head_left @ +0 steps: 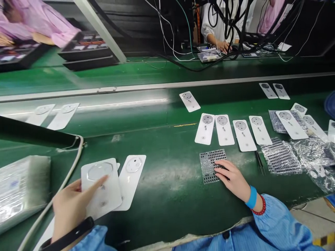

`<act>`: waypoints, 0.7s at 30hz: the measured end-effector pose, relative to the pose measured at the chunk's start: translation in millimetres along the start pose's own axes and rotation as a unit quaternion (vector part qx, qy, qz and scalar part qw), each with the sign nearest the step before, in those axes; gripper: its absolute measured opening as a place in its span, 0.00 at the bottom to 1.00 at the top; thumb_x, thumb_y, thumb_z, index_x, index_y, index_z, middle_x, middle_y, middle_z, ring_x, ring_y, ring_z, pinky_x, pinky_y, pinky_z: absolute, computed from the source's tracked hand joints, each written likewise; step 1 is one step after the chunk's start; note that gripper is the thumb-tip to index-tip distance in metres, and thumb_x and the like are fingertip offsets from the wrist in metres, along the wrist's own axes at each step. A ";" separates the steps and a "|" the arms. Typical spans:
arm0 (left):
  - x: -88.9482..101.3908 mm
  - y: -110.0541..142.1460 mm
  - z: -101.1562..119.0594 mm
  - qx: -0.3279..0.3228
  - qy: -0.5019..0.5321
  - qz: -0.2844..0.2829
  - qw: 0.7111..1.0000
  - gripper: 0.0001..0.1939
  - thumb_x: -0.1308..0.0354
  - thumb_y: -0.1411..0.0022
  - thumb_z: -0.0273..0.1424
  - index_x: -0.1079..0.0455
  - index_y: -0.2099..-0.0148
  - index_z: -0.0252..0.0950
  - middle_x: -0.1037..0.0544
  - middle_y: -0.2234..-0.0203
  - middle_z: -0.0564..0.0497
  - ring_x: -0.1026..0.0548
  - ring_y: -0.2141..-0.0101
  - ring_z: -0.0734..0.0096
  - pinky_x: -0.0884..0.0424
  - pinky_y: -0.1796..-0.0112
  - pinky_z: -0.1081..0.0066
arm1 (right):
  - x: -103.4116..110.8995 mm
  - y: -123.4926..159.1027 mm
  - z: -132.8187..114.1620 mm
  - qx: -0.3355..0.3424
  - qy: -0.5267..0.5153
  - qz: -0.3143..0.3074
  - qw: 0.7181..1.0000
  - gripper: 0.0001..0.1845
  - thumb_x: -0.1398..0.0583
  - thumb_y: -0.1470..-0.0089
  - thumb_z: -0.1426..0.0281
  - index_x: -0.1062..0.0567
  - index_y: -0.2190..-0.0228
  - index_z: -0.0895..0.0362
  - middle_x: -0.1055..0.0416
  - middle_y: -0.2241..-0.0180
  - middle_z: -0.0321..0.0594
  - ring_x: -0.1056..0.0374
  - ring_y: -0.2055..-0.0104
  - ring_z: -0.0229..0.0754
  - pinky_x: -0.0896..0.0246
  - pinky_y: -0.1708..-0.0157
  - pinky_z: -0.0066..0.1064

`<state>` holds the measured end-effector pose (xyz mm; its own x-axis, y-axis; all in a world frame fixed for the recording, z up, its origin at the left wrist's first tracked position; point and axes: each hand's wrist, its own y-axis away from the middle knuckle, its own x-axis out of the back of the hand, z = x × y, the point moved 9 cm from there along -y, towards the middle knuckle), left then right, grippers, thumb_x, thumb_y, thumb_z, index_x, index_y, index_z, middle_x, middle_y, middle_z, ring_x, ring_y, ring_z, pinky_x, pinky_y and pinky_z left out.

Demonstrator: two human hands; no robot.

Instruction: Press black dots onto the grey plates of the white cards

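On the green tabletop, what has the left hand got?

A white card with a clear round blister on it. The thumb lies across the front and the other fingers sit behind, clamped on the card's edge.

Anything beside it?

A second white card lies just behind, partly overlapped. A white cable curves past the wrist, and further left sits a plastic-wrapped stack.

And the right hand?

Fingers curled close together, tips down on a clear sheet of black dots. Whether they're pinching a dot, I can't tell.

What's around that sheet?

A row of white cards, each with a grey disc, lies just above it. Tweezers lie to its right, beside a bagged pile of similar sheets.

Anyone else nearby?

Across the far side, a co-worker's hand reaches out beneath hanging black cables.
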<state>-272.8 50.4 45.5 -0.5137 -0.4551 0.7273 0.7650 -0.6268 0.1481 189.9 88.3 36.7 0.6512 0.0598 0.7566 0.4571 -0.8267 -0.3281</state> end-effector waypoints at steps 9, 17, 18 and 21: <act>-86.4 108.6 72.0 0.143 0.291 -0.280 0.903 0.18 0.28 0.59 0.35 0.29 0.66 0.37 0.23 0.80 0.56 0.27 0.80 0.73 0.33 0.80 0.77 | -22.7 -19.4 -19.6 0.046 0.021 -0.041 0.998 0.04 0.40 0.42 0.73 0.23 0.65 0.58 0.27 0.59 0.46 0.33 0.56 0.49 0.29 0.60 0.44; -192.2 198.2 86.2 0.206 0.294 -0.557 0.748 0.17 0.28 0.54 0.36 0.23 0.64 0.31 0.20 0.74 0.50 0.26 0.75 0.73 0.31 0.72 0.77 | -28.5 -28.1 -25.3 0.058 -0.002 -0.036 0.998 0.07 0.41 0.41 0.75 0.25 0.71 0.59 0.28 0.68 0.43 0.33 0.65 0.43 0.31 0.68 0.34; -193.1 199.7 89.1 0.202 0.294 -0.570 0.740 0.16 0.28 0.53 0.35 0.23 0.63 0.31 0.20 0.73 0.49 0.26 0.75 0.73 0.31 0.72 0.77 | -27.5 -27.8 -25.2 0.060 -0.008 -0.035 0.998 0.07 0.42 0.41 0.75 0.25 0.70 0.59 0.28 0.68 0.43 0.33 0.65 0.42 0.31 0.68 0.33; -193.1 199.1 98.1 0.191 0.291 -0.595 0.724 0.15 0.29 0.52 0.35 0.22 0.64 0.31 0.20 0.74 0.49 0.28 0.76 0.75 0.32 0.72 0.77 | -21.9 -25.9 -24.5 0.073 -0.027 -0.028 0.997 0.09 0.44 0.38 0.74 0.25 0.69 0.59 0.27 0.66 0.43 0.31 0.64 0.42 0.31 0.66 0.32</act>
<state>16.8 75.6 0.3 -0.8892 0.0045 -0.4574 -0.3598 -0.6244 0.6933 149.0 94.7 42.5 0.6516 0.1361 0.7462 0.5742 -0.7313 -0.3681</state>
